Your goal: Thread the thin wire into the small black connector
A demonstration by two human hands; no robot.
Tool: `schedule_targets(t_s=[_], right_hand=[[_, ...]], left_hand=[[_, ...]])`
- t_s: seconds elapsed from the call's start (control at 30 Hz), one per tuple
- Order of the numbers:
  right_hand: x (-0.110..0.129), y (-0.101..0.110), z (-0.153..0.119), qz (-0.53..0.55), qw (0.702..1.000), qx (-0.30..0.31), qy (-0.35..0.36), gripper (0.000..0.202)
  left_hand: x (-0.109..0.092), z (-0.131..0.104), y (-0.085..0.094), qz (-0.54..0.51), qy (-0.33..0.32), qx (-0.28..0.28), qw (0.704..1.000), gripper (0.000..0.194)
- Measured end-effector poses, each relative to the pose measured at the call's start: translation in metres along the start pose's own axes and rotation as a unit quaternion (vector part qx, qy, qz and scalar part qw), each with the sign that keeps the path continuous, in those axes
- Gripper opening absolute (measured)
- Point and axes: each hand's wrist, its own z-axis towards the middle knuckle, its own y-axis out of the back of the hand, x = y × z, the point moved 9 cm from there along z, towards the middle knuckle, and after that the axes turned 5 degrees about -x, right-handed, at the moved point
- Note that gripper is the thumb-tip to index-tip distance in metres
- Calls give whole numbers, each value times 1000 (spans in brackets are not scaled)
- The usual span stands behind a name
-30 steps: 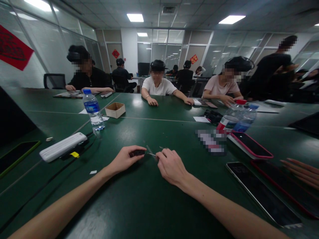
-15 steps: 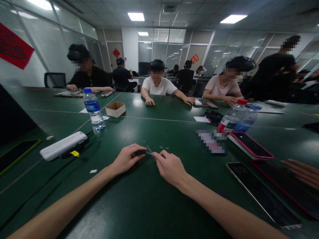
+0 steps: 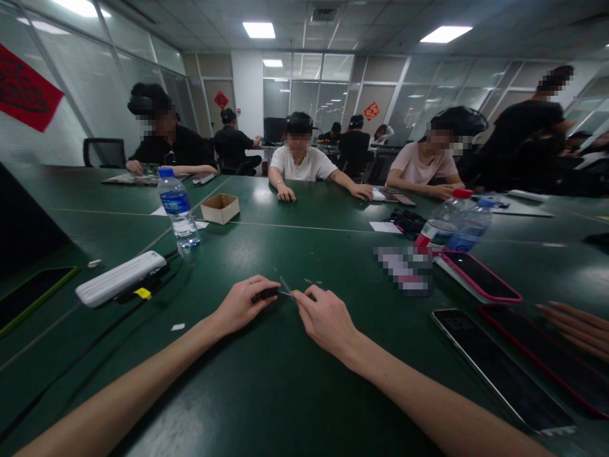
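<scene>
My left hand [image 3: 243, 304] is closed around a small dark, blocky object [image 3: 266, 294], whose kind I cannot make out. From its right end a thin pale strip [image 3: 285, 293] runs across to the fingertips of my right hand [image 3: 326, 320], which pinch it. Another thin, greyish, see-through strip [image 3: 284, 284] slants up between the hands; what it joins is unclear. Just beyond the fingers, small clear scraps [image 3: 313, 281] lie on the green table [image 3: 266, 387]. Both hands rest low, close to the tabletop, fingertips nearly meeting.
To the left are a white power strip [image 3: 121, 277], a water bottle [image 3: 178, 209] and an open box [image 3: 220, 209]. At right lie several phones [image 3: 499, 368], pencils [image 3: 575, 327] and two bottles [image 3: 440, 222]. Several people sit across the table, one in white [image 3: 302, 162] opposite me.
My hands and what they hold stay almost exactly in place. The view has shifted very slightly.
</scene>
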Motion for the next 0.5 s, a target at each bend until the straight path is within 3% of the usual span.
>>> schedule_targets(t_s=[0.5], right_hand=[[3,-2,-1,-40,999,11,1,30]], left_hand=[[3,-6,-9,110,-39,-10,993,30]])
